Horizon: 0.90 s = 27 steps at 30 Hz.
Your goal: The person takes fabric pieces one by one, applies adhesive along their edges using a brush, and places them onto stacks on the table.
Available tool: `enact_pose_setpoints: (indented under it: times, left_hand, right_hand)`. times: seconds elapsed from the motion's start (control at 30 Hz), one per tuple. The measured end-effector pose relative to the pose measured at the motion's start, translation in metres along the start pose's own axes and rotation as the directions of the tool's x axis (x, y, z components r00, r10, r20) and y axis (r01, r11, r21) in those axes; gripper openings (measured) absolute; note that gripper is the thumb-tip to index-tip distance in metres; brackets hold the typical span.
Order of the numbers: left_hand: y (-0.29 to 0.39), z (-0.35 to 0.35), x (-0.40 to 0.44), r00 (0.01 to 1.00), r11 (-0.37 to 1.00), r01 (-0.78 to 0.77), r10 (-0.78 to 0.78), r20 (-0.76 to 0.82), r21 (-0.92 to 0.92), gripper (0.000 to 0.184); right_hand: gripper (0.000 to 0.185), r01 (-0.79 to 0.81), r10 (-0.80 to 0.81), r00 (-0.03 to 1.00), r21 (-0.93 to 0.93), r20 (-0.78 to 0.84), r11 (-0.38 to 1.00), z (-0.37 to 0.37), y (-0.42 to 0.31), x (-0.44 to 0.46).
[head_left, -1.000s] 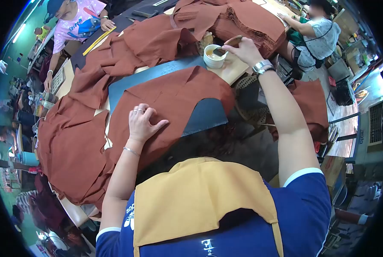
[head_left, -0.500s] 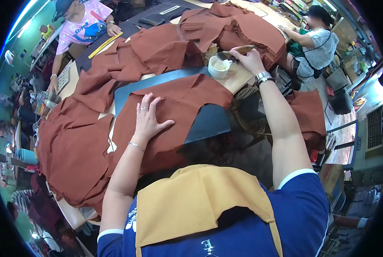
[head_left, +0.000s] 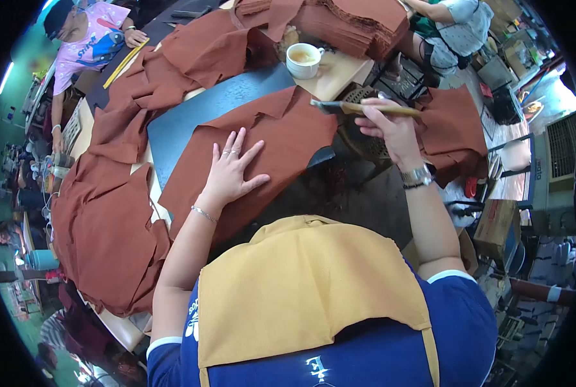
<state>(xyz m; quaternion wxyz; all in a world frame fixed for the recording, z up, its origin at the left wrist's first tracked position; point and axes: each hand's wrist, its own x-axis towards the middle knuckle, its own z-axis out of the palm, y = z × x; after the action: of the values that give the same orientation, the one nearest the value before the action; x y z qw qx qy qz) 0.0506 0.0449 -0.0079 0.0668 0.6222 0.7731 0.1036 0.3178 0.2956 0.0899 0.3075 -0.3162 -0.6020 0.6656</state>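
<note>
My left hand (head_left: 232,169) lies with fingers spread on a reddish-brown sheet (head_left: 278,138) that looks like leather or cloth. Under the sheet is a dark, smooth board (head_left: 185,126), bare along its far side and at a small corner on the right. My right hand (head_left: 391,134) grips a brush (head_left: 353,108) by its wooden handle. The brush is held nearly level, its tip pointing left by the sheet's right end; I cannot tell whether it touches. Beyond it stands a white cup (head_left: 302,68) with yellowish-brown stuff inside.
Crumpled reddish-brown pieces (head_left: 107,226) cover the table's left side, and a thick stack (head_left: 355,29) lies at the back. More pieces hang at the right (head_left: 452,129). A co-worker (head_left: 94,42) leans over the far left side; another person (head_left: 452,32) sits at the back right.
My right hand has brought the brush from the cup toward me, beside the sheet. My left fingers lie flatter. The sheet now covers more of the board's near right corner. The view has shifted.
</note>
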Motion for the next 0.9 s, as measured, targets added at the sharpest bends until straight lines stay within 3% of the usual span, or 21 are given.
enact_pose_setpoints:
  times: [0.1,0.17,0.23,0.27,0.4,0.53,0.73,0.83,0.9]
  left_hand:
    - [0.002,-0.002,-0.011,1.0,1.0,-0.014,0.014,0.018,-0.028,0.075]
    - [-0.005,-0.005,-0.021,1.0,1.0,0.004,-0.004,0.024,-0.03,0.074]
    - [-0.01,0.001,-0.023,0.986,0.989,0.14,-0.144,-0.077,-0.056,0.071]
    - [-0.012,0.004,-0.022,0.989,0.99,0.144,-0.143,-0.038,0.001,0.071]
    - [-0.006,0.003,-0.017,0.998,0.997,0.061,-0.059,-0.03,0.039,0.071]
    - [-0.002,0.004,-0.02,0.997,0.997,0.064,-0.063,-0.047,0.033,0.073]
    - [-0.002,0.004,-0.02,0.996,0.998,0.063,-0.061,-0.061,0.029,0.075]
    - [-0.001,0.002,-0.019,0.997,0.996,0.076,-0.075,-0.031,0.04,0.077]
    - [0.0,0.0,-0.015,0.996,0.995,0.086,-0.087,0.008,0.052,0.078]
  right_hand:
    - [0.026,0.059,-0.07,0.996,-0.178,-0.057,0.982,-0.01,0.007,-0.038]
    - [0.019,0.143,-0.17,0.985,-0.402,-0.03,0.904,-0.008,0.007,-0.056]
    - [0.016,0.13,-0.176,0.984,-0.517,-0.04,0.846,0.0,0.008,-0.071]
    - [0.018,0.08,-0.13,0.99,-0.535,-0.055,0.841,0.001,0.012,-0.074]
    - [0.021,0.36,-0.369,0.921,-0.637,0.126,0.682,0.01,0.021,-0.075]
    - [0.019,0.452,-0.438,0.88,-0.602,0.183,0.658,0.017,0.03,-0.075]
    - [0.014,0.453,-0.39,0.887,-0.632,0.248,0.629,0.03,0.029,-0.077]
    - [0.012,0.358,-0.295,0.929,-0.738,0.223,0.572,0.012,0.01,-0.083]
    - [0.013,0.361,-0.337,0.921,-0.75,0.194,0.554,0.008,0.0,-0.081]
